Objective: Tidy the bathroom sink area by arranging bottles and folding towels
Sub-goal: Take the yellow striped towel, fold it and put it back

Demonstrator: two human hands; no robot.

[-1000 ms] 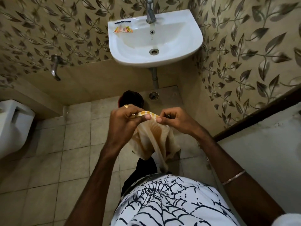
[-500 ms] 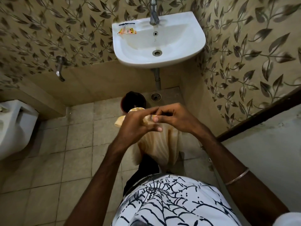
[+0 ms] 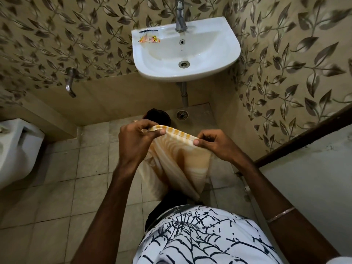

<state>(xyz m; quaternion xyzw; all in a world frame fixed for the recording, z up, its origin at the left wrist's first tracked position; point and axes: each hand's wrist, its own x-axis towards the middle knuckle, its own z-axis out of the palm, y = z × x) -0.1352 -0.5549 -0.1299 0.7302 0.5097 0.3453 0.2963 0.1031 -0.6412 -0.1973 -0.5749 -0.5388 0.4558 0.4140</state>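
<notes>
A cream towel with orange stripes (image 3: 182, 164) hangs in front of my body, stretched along its top edge between both hands. My left hand (image 3: 136, 141) pinches the left end of that edge between thumb and fingers. My right hand (image 3: 213, 143) pinches the right end the same way. The rest of the towel drapes down in folds towards my legs. The white wall sink (image 3: 226, 60) is ahead above the hands, with a small orange sachet (image 3: 149, 39) and a dark strip lying on its left rim. No bottles show.
A metal tap (image 3: 180, 18) stands at the sink's back. A dark round bucket (image 3: 158, 116) sits on the floor under the sink, beside a floor drain (image 3: 182, 114). A wall tap (image 3: 70, 83) juts out left, a white toilet (image 3: 17, 149) far left, a door frame (image 3: 304, 138) right.
The hands were close together half a second ago; now they have drawn apart, pulling the towel's top edge straight between them. The view has tilted slightly.
</notes>
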